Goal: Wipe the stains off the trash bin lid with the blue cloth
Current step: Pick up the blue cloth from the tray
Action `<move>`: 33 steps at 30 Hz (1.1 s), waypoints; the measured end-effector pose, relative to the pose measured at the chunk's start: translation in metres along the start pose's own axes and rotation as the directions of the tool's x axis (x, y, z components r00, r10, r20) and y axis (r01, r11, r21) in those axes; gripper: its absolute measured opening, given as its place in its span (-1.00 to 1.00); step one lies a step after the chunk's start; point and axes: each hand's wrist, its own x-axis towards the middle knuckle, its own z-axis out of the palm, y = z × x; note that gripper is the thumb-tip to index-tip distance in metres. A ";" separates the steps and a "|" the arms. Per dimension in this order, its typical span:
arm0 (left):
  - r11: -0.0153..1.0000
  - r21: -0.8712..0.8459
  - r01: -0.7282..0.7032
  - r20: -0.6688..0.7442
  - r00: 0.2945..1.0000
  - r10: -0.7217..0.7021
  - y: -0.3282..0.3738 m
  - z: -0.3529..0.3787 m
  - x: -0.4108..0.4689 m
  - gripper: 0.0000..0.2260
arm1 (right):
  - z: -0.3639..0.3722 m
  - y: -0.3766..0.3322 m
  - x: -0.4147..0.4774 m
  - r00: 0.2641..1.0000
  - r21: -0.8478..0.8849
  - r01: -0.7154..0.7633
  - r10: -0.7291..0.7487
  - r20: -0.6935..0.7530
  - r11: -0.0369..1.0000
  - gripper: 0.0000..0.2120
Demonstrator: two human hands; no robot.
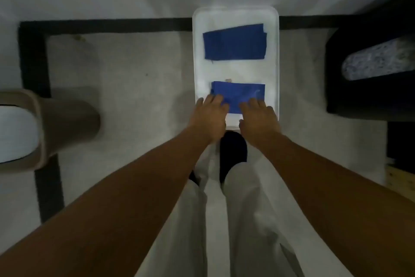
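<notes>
1. While both palms lie flat, the left hand [211,117] and right hand [258,119] are spread open on the near blue cloth [241,95]; nothing is gripped.
2. This cloth's long axis runs left to right, just ahead of the fingers, equally near both hands.
3. Two blue cloths are counted; the far cloth [234,43] lies well apart.
4. Both rest on one white trash bin lid [275,70]; a small stain [228,80] is seen between them.

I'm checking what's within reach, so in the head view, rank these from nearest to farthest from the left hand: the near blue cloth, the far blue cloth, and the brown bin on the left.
1. Near blue cloth: under the left hand's fingers, near end of the white lid.
2. Far blue cloth: farther up the lid.
3. Brown bin: far left, on the floor.
</notes>
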 end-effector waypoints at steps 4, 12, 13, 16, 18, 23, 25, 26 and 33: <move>0.997 0.058 0.056 -0.032 0.998 -0.054 -0.016 0.038 0.041 -0.44 | 0.033 0.019 0.048 0.999 -0.102 0.041 -0.041 -0.002 0.994 -0.41; 0.988 0.154 0.016 -0.188 0.982 0.013 -0.022 0.054 0.072 -0.68 | 0.053 0.035 0.066 0.982 -0.184 0.142 -0.161 -0.098 0.973 -0.52; 0.990 0.143 0.001 -0.191 0.981 0.027 -0.022 0.051 0.073 -0.72 | 0.051 0.035 0.068 0.977 -0.204 0.149 -0.176 -0.123 0.967 -0.59; 0.998 0.066 -0.011 -0.185 0.983 0.023 -0.019 0.042 0.077 -0.70 | 0.041 0.033 0.073 0.966 -0.235 0.186 -0.221 -0.134 0.954 -0.71; 1.000 -0.017 0.018 -0.195 0.981 -0.021 -0.015 0.032 0.073 -0.69 | 0.031 0.029 0.072 0.968 -0.220 0.192 -0.221 -0.115 0.956 -0.73; 0.965 -0.243 0.102 -0.285 0.943 -0.172 -0.027 -0.010 0.029 -0.74 | -0.015 0.000 0.054 0.943 -0.048 0.287 -0.291 -0.163 0.957 -0.70; 0.947 -0.299 0.115 -0.314 0.926 -0.212 -0.041 -0.031 -0.006 -0.75 | -0.036 -0.025 0.042 0.913 0.062 0.385 -0.370 -0.173 0.921 -0.60; 0.940 -0.323 0.112 -0.331 0.917 -0.223 -0.050 -0.042 -0.026 -0.76 | -0.046 -0.041 0.036 0.891 0.098 0.439 -0.418 -0.176 0.893 -0.54; 0.831 -0.545 0.115 -0.472 0.776 -0.418 -0.119 -0.090 -0.180 -0.90 | -0.092 -0.196 0.005 0.708 0.061 0.691 -0.656 -0.263 0.721 -0.59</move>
